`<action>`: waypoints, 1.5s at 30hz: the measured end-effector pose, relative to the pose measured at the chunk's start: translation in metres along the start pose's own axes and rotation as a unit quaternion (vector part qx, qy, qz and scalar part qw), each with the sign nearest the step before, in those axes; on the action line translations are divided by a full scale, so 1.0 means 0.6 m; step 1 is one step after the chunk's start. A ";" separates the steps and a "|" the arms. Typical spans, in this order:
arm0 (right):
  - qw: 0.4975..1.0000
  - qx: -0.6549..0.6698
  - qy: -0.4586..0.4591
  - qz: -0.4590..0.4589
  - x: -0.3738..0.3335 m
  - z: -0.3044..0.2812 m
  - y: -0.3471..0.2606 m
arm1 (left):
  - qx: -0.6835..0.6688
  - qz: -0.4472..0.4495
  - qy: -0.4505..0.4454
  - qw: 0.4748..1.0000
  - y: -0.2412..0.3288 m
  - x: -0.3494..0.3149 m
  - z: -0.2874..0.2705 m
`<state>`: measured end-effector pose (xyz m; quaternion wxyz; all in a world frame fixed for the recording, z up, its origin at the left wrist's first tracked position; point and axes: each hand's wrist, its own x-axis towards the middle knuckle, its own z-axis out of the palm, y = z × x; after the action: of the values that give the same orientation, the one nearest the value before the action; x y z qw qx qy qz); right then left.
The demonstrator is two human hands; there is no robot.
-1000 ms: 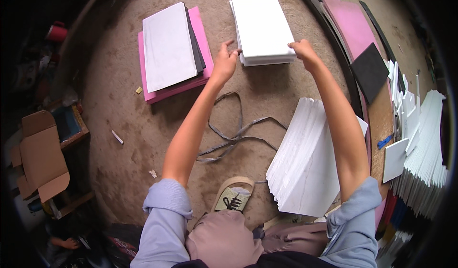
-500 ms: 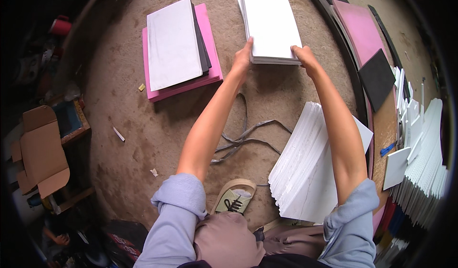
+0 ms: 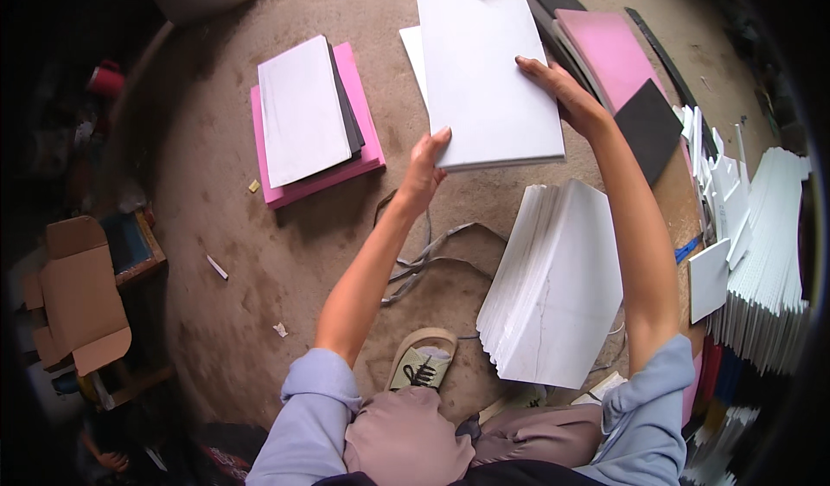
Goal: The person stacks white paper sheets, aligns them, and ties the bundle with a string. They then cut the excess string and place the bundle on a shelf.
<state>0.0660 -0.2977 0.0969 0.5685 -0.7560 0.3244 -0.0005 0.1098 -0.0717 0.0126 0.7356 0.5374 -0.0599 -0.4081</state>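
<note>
A thin stack of white boards (image 3: pixel 488 88) hangs above the floor between my hands. My left hand (image 3: pixel 423 168) grips its near left corner, thumb on top and fingers underneath. My right hand (image 3: pixel 566 95) holds the right edge, its thumb lying on the upper face. Below the stack, another white board (image 3: pixel 413 58) pokes out at the left. Between my forearms, close to my legs, a leaning bundle of white boards (image 3: pixel 566 283) stands on the floor. To the left lies a pile with a white sheet (image 3: pixel 304 114), black sheets and pink boards (image 3: pixel 373 153) at the bottom.
Grey straps (image 3: pixel 441 248) lie loosely on the concrete floor. At right are a pink board (image 3: pixel 605 49), a black sheet (image 3: pixel 647 131), a blue cutter (image 3: pixel 687 248) and many white strips (image 3: pixel 769 252). An opened cardboard box (image 3: pixel 82 287) sits at left; a person's hand (image 3: pixel 112 460) shows lower left.
The white stack has come up off the floor and nearer to me, uncovering a white board beneath it. My right hand has slid farther up the stack's right edge.
</note>
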 end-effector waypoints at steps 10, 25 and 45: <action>0.944 -0.192 0.203 -0.173 -0.291 -0.121 -0.140 | 0.172 0.077 -0.115 0.975 0.052 -0.103 0.078; 0.868 -0.439 0.226 -0.047 -0.467 -0.099 -0.024 | 0.313 0.114 -0.041 0.942 0.073 -0.123 0.179; 0.890 0.155 0.230 -0.363 -0.512 -0.118 0.081 | 0.211 0.503 -0.146 0.825 0.073 -0.243 0.299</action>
<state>-0.2268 -0.2146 0.1933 0.5487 -0.7018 0.1450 -0.4305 -0.0576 -0.1038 0.1749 0.6900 0.5092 -0.5134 -0.0329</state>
